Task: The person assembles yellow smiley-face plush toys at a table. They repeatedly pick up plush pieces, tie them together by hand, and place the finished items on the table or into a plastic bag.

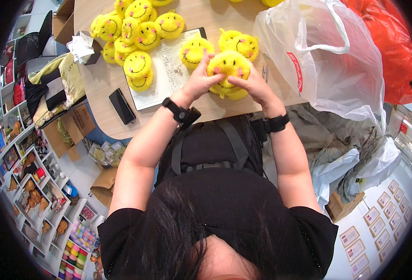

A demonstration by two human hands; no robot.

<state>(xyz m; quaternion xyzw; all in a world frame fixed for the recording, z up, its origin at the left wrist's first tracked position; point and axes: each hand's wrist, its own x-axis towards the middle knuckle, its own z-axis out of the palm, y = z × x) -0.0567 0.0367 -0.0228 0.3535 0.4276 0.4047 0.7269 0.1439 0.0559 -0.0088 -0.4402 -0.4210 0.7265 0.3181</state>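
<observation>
Between both hands I hold a fuzzy yellow smiley plush (229, 65) with pink cheeks, just above the near part of the table. My left hand (201, 80) grips its left side, the thumb pressing on its face. From the right, my right hand (257, 85) closes on it, its thumb also on the front; the fingers behind are mostly hidden. Another smiley plush (196, 50) lies beyond my left hand on the open notebook (161, 70). Two more plushes (247, 45) sit together just behind the held one.
A heap of smiley plushes (138, 30) fills the table's far left. A black phone (122, 106) lies by the left edge, near a tissue box (82, 48). A white plastic bag (325, 56) and a red bag (385, 51) stand at the right. A pen (265, 72) lies beside my right hand.
</observation>
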